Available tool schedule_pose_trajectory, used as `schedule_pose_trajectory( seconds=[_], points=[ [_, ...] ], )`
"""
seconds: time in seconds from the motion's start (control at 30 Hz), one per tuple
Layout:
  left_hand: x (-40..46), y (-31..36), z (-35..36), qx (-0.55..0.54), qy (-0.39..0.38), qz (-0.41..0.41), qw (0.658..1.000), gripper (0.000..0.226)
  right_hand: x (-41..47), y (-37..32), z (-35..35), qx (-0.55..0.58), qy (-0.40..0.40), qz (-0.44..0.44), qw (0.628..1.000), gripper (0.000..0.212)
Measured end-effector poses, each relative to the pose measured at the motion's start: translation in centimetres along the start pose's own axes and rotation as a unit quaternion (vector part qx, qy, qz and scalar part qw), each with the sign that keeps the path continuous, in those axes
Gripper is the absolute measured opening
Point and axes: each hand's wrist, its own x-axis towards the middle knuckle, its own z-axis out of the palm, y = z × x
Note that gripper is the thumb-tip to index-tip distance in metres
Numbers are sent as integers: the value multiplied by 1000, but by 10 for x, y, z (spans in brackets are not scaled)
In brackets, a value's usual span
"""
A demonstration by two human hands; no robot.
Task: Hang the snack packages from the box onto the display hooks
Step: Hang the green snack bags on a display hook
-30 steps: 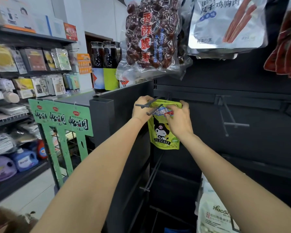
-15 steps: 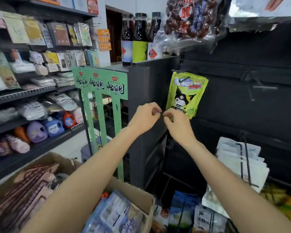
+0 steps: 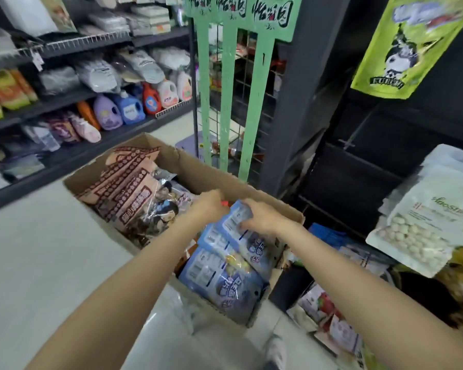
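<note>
Reaching down into the box [image 3: 265, 198] with both hands, which sit close together over the far right end of it. My right hand [image 3: 262, 218] is curled around the top of a blue pack [image 3: 241, 231], fingers wrapped over its upper edge. That pack stands on end against a second blue pack [image 3: 225, 284] lying nearer to me. My left hand [image 3: 207, 202] is just beside the right one, over the same spot, but it's blurry and I can't tell if it's gripping anything or just touching. There's a small red bit poking out between the two hands, no idea what it is.

Brown packs [image 3: 126, 188] fill the left half of the box, and clear bags with cartoon faces sit between them and the blue ones. A green pack [image 3: 409, 41] hangs up top right, its upper part cut off by the frame edge, so the hook isn't visible. White pouches [image 3: 433, 222] hang at the right.
</note>
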Motion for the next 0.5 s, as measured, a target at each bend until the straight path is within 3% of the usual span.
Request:
schedule_pose_trajectory(
  seconds=[0.1, 0.17, 0.27, 0.3, 0.37, 0.47, 0.5],
  points=[
    [-1, -19, 18, 11, -90, -10, 996, 59, 9, 6, 27, -32, -53, 32, 998, 101],
    [-2, -22, 25, 35, -92, 3, 995, 56, 9, 9, 39, -50, -68, 50, 995, 113],
    [-4, -16, 26, 34, -66, 23, 997, 33, 4, 7, 49, -77, -68, 57, 993, 112],
    [-3, -16, 26, 31, -48, 27, 998, 24, 4, 5, 49, -74, -61, 52, 994, 108],
    [-3, -15, 25, 5, -11, 15, 1000, 35, 2, 3, 46, -81, -30, 31, 996, 89],
    [-5, -5, 20, -106, 46, -10, 993, 24, -4, 5, 37, -84, 63, -6, 994, 34],
    [-7, -1, 15, -126, 72, -10, 989, 26, -8, 6, 35, -77, 92, -9, 993, 25]
  ],
)
